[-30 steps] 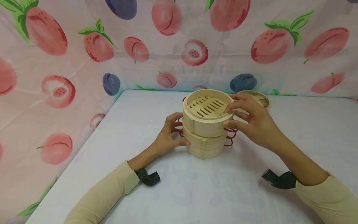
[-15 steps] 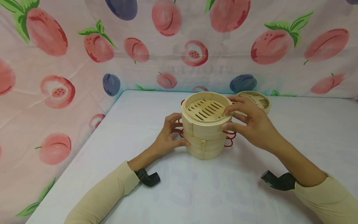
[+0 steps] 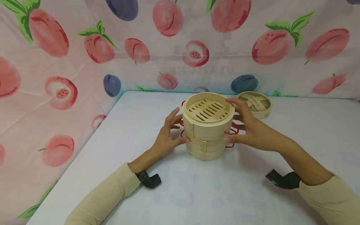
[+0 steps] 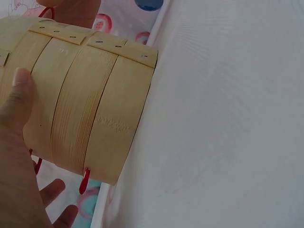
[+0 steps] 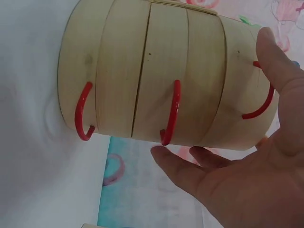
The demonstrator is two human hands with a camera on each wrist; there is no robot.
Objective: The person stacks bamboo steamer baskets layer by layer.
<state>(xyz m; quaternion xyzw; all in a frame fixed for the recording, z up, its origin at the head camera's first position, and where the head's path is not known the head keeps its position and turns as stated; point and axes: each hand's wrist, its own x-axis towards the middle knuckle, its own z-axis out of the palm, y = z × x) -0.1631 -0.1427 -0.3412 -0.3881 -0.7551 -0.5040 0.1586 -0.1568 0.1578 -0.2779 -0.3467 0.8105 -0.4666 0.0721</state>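
Note:
Two bamboo steamer baskets stand stacked on the white table, the upper basket (image 3: 209, 129) seated on the lower basket (image 3: 215, 151). The upper one has a slotted base and holds nothing. Red loop handles (image 5: 173, 111) stick out at both sides. At the stack's left is my left hand (image 3: 164, 140), its thumb at the wall and its fingers spread loosely; the left wrist view shows some fingertips apart from the bamboo. My right hand (image 3: 256, 132) flanks the right side, thumb near the handles, one fingertip at the upper rim. Its other fingers extend behind the stack, partly hidden.
A round woven bamboo lid (image 3: 256, 104) lies on the table (image 3: 157, 200) behind the right hand. A fruit-printed cloth (image 3: 194, 34) hangs along the back and left edges. Each wrist carries a black camera mount (image 3: 282, 179).
The upper basket has come down slightly and settled level on the lower one. My right hand has slid from its rim down the side, and my left fingers have loosened and straightened.

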